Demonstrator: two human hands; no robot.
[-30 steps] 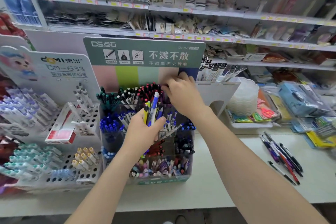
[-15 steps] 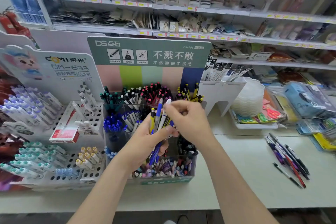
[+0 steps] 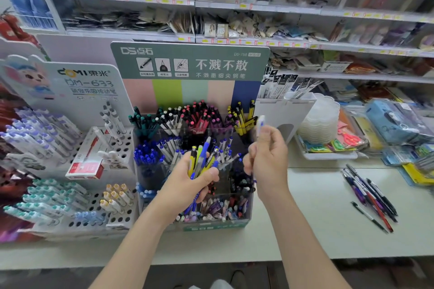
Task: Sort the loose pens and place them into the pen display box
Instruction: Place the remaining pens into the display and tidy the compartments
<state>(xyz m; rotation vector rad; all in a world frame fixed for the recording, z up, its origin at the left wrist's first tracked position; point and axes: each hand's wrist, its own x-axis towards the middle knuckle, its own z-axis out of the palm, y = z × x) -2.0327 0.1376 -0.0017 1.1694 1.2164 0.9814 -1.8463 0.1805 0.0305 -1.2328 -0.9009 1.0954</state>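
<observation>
The pen display box (image 3: 215, 225), clear plastic with a green header card, stands on the counter with tiered compartments full of pens sorted by colour. My left hand (image 3: 187, 180) grips a bundle of loose pens (image 3: 202, 159), yellow, blue and black, upright in front of the box's middle rows. To the right of the bundle, my right hand (image 3: 267, 159) pinches a single white-and-blue pen (image 3: 260, 125), blurred, its top pointing up near the yellow pens in the back right compartment. More loose pens (image 3: 371, 197) lie on the counter at the right.
A white pegboard pen stand (image 3: 112, 216) with a red box on it stands left of the display box. Behind and to the right are a white cardboard holder (image 3: 285, 112), stacked clear plastic trays (image 3: 321, 122) and packaged goods. Store shelves fill the background.
My right hand came back from the rear compartments, drew one white-and-blue pen out of the bundle in my left hand and lifted it up and to the right. My left hand stayed in place.
</observation>
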